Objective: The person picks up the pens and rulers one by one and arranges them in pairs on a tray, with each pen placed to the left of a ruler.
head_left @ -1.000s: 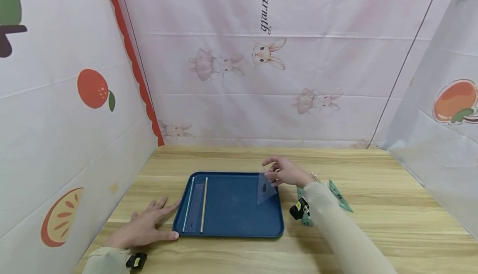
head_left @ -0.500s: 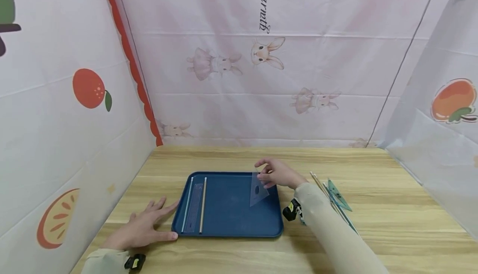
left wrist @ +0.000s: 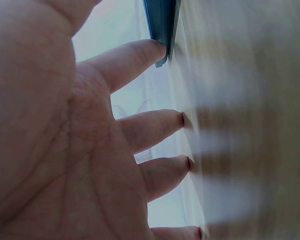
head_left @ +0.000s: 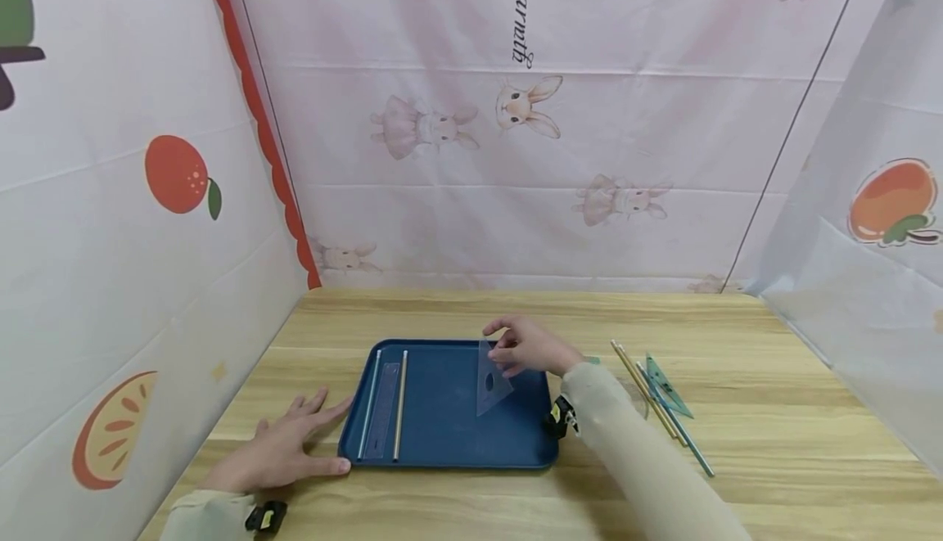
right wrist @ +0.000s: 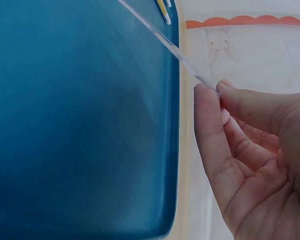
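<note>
At the far left, the person's left hand lies with fingers spread and straight, clasping nothing; the thumb and index finger touch the left side of the blue tray, and other fingertips rest on the wooden table. Just inside that side lie a teal pencil, a clear ruler and a gold pencil, side by side. Further right, over the tray, hangs a clear set square, tilted, one corner pointing down; whether it touches the tray floor cannot be told. The right hand pinches its upper part, thumb and index finger together on the thin sheet. It looks like light, fairly stiff plastic, probably slick on its faces and liable to crack if bent hard. A gentle pinch near an edge should be enough, though the sheet could swivel between two fingertips; flat on the tray, it would probably be easiest to lift by a corner. Right of the sleeve, two gold pencils, a blue-green pencil and a green set square lie close together on the table
</note>
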The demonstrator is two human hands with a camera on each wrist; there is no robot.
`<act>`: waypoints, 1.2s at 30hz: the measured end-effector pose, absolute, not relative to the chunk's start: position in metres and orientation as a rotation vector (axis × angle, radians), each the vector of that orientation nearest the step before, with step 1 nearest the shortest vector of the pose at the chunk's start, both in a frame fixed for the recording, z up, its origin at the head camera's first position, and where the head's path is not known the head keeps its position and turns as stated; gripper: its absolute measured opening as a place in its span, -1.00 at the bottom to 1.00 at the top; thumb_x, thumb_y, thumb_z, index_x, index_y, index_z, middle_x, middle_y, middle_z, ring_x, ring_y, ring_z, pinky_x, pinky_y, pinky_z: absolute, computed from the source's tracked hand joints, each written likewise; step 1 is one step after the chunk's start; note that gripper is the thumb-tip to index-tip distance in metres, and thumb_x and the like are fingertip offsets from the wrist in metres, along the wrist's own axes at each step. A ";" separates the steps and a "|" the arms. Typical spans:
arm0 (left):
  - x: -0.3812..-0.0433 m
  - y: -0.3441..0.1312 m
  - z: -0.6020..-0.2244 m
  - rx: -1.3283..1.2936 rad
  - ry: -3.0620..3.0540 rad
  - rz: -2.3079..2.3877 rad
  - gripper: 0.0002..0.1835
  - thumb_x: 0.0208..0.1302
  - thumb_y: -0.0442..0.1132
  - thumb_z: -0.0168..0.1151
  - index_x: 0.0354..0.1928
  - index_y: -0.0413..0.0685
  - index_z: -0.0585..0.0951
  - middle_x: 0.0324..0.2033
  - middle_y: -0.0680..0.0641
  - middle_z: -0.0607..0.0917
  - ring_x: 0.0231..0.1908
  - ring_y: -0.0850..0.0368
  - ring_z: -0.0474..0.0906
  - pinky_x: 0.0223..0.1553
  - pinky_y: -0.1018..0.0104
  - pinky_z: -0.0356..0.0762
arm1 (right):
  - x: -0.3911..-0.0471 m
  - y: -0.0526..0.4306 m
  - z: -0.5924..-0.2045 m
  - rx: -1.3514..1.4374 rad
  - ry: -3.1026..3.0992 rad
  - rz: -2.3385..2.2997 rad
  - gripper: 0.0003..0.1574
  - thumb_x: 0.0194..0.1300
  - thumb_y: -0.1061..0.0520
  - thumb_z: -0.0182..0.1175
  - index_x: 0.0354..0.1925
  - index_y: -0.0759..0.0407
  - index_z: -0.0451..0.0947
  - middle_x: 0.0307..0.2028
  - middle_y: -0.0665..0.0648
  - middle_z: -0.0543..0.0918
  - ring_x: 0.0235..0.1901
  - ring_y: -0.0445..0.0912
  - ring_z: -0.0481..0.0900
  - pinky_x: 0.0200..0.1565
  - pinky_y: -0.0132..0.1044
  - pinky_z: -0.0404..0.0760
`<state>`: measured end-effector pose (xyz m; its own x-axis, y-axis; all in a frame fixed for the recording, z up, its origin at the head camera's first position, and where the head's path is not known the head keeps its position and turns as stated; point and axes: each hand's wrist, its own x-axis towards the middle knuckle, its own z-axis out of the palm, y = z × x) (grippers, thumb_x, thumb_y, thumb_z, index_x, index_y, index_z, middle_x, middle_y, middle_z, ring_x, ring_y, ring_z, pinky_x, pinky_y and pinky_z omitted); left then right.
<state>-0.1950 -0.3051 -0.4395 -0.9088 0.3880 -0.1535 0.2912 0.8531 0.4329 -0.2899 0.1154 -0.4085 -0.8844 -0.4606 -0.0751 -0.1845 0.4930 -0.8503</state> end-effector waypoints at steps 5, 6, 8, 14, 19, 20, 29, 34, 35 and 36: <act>-0.194 -0.304 -0.438 0.519 2.799 0.592 0.08 0.21 0.38 0.48 0.68 0.16 0.28 0.65 -0.51 0.08 0.57 -0.77 -0.15 0.19 -0.96 -0.21 | -0.288 0.103 -0.409 -0.569 2.468 -1.311 -0.48 0.55 0.24 0.28 0.40 0.23 0.51 -0.21 0.18 0.75 -0.24 -0.08 0.75 -0.15 -0.17 0.86; -0.194 -0.304 -0.438 0.515 2.799 0.593 0.09 0.21 0.38 0.48 0.68 0.16 0.28 0.65 -0.51 0.09 0.57 -0.76 -0.15 0.19 -0.96 -0.20 | -0.288 0.101 -0.409 -0.578 2.471 -1.304 -0.49 0.55 0.25 0.28 0.39 0.23 0.51 -0.21 0.18 0.75 -0.24 -0.08 0.75 -0.16 -0.17 0.86; -0.193 -0.304 -0.438 0.507 2.797 0.593 0.09 0.21 0.38 0.48 0.68 0.17 0.28 0.64 -0.51 0.09 0.58 -0.76 -0.14 0.20 -0.95 -0.20 | -0.287 0.096 -0.410 -0.580 2.470 -1.298 -0.48 0.56 0.25 0.27 0.40 0.24 0.50 -0.20 0.19 0.75 -0.25 -0.08 0.74 -0.16 -0.17 0.86; -0.194 -0.304 -0.438 0.517 2.797 0.589 0.08 0.21 0.38 0.48 0.68 0.15 0.29 0.64 -0.52 0.09 0.57 -0.77 -0.13 0.18 -0.97 -0.19 | -0.283 0.084 -0.409 -0.572 2.435 -1.306 -0.49 0.56 0.28 0.26 0.40 0.26 0.49 -0.19 0.23 0.71 -0.25 -0.06 0.72 -0.14 -0.15 0.85; -0.195 -0.304 -0.439 0.535 2.802 0.570 0.08 0.21 0.39 0.47 0.67 0.14 0.30 0.64 -0.52 0.09 0.55 -0.80 -0.11 0.13 -1.00 -0.17 | -0.283 0.075 -0.412 -0.573 2.424 -1.311 -0.50 0.56 0.28 0.25 0.39 0.24 0.50 -0.22 0.22 0.71 -0.27 -0.06 0.73 -0.15 -0.16 0.85; -0.195 -0.305 -0.439 0.536 2.802 0.571 0.08 0.22 0.39 0.47 0.68 0.14 0.30 0.64 -0.52 0.09 0.55 -0.80 -0.11 0.13 -1.00 -0.17 | -0.283 0.073 -0.412 -0.571 2.423 -1.311 -0.50 0.56 0.28 0.25 0.39 0.23 0.50 -0.22 0.21 0.72 -0.27 -0.07 0.73 -0.15 -0.16 0.85; -0.195 -0.306 -0.439 0.526 2.803 0.548 0.07 0.23 0.40 0.46 0.67 0.12 0.30 0.64 -0.52 0.09 0.54 -0.80 -0.11 0.12 -1.00 -0.16 | -0.287 0.059 -0.426 -0.542 2.387 -1.309 -0.48 0.55 0.27 0.27 0.40 0.25 0.49 -0.17 0.21 0.73 -0.24 -0.05 0.74 -0.15 -0.17 0.85; -0.196 -0.306 -0.439 0.549 2.796 0.565 0.08 0.24 0.39 0.45 0.68 0.12 0.29 0.63 -0.54 0.09 0.54 -0.81 -0.12 0.13 -1.00 -0.16 | -0.286 0.051 -0.429 -0.510 2.399 -1.300 -0.49 0.54 0.28 0.29 0.38 0.24 0.50 -0.17 0.20 0.75 -0.24 -0.04 0.75 -0.16 -0.16 0.85; -0.197 -0.306 -0.439 0.555 2.795 0.568 0.08 0.24 0.39 0.45 0.68 0.12 0.28 0.63 -0.54 0.09 0.54 -0.81 -0.13 0.13 -0.99 -0.16 | -0.286 0.049 -0.429 -0.512 2.403 -1.297 -0.49 0.53 0.28 0.29 0.37 0.25 0.50 -0.17 0.20 0.76 -0.24 -0.03 0.76 -0.17 -0.15 0.85; -0.197 -0.306 -0.440 0.561 2.793 0.571 0.08 0.24 0.39 0.45 0.68 0.12 0.28 0.63 -0.54 0.09 0.55 -0.81 -0.13 0.13 -0.99 -0.16 | -0.286 0.047 -0.429 -0.514 2.407 -1.291 -0.49 0.53 0.28 0.29 0.37 0.25 0.50 -0.17 0.20 0.77 -0.24 -0.03 0.76 -0.17 -0.16 0.85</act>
